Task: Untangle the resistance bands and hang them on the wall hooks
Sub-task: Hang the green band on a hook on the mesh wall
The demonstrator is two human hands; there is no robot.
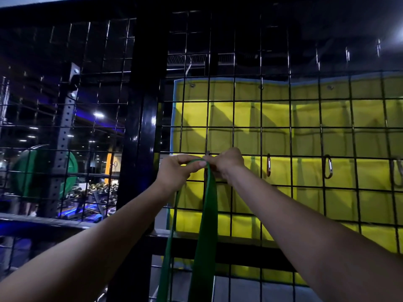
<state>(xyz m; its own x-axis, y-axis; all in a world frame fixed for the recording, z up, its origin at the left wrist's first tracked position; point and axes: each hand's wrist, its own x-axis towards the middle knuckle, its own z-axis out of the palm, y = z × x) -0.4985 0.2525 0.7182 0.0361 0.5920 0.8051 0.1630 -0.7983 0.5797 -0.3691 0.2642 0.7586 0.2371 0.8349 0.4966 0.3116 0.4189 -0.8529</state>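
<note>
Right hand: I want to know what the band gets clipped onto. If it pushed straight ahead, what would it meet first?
Probably the black wire grid directly ahead: the right hand is close to it, beside the top of the green band. A small hook seems to sit there; depth is unclear.

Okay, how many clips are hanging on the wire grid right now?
3 plainly: an orange clip, a grey clip, and an edge clip cut off at right. The hands may hide another.

Green band (pixel 206 214), black wire grid (pixel 261 127), yellow mat (pixel 305 118) w/ blue edge, orange carabiner (pixel 268 165).
</note>
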